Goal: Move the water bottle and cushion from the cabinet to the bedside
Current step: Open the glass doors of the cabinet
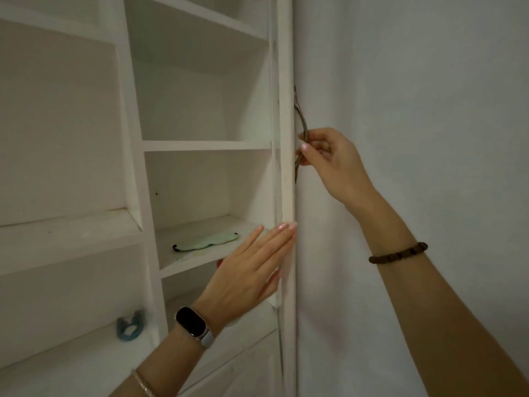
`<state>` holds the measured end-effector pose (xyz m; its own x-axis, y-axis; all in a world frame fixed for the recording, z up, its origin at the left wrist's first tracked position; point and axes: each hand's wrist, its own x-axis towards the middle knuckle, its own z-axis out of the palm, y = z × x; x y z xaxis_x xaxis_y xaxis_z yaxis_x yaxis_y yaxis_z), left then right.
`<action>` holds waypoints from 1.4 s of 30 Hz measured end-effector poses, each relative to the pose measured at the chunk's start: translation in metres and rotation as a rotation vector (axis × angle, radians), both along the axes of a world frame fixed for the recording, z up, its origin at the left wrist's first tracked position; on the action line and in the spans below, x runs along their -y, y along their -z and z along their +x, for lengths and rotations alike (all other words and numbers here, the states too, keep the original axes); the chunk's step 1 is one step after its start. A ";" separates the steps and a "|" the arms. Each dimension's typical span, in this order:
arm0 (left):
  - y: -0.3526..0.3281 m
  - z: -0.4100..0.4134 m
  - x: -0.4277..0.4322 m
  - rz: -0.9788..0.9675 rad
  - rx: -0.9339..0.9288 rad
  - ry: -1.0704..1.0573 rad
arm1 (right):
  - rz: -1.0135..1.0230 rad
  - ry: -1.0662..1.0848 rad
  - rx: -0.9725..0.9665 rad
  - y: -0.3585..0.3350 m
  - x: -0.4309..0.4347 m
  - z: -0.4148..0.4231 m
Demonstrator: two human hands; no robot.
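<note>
Pinching door handle (pixel 300 130) w/ right hand (pixel 329 159); left hand (pixel 249 270) flat, open, on door edge (pixel 286 167).

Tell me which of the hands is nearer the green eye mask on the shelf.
Left. The left hand lies flat on the door edge just right of the eye mask; the right hand grips the handle higher up.

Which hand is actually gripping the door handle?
The right hand: its fingers curl around the metal handle. The left hand, wearing a watch, only lies flat against the door edge.

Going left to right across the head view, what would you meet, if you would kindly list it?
Blue hair clip → smartwatch → green sleep mask → left hand → door handle → right hand → bead bracelet.
</note>
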<state>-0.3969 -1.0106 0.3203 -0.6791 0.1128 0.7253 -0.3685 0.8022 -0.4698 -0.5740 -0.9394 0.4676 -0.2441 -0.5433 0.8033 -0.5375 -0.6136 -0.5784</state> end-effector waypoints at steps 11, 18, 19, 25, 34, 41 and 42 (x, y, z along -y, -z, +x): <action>0.009 -0.130 -0.044 0.206 -0.001 0.027 | 0.065 0.047 0.089 0.006 -0.047 -0.094; 0.002 -0.184 -0.053 0.211 0.001 -0.003 | 0.138 0.140 0.039 0.007 -0.048 -0.139; 0.001 -0.191 -0.054 0.210 0.005 -0.006 | 0.145 0.133 0.043 0.006 -0.047 -0.146; -0.005 -0.222 -0.053 0.234 0.039 -0.017 | 0.182 0.151 0.058 0.008 -0.044 -0.173; -0.010 -0.215 -0.050 0.231 0.071 0.015 | 0.137 0.159 0.048 0.013 -0.037 -0.173; -0.014 -0.205 -0.058 0.316 0.055 0.114 | 0.046 0.278 0.043 0.020 -0.043 -0.161; -0.014 -0.202 -0.059 0.325 0.043 0.111 | 0.012 0.308 0.037 0.025 -0.044 -0.157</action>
<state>-0.5992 -0.9521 0.3340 -0.7064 -0.0439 0.7065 -0.2556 0.9466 -0.1967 -0.7305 -0.8950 0.4429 -0.4274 -0.4488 0.7848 -0.6757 -0.4181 -0.6071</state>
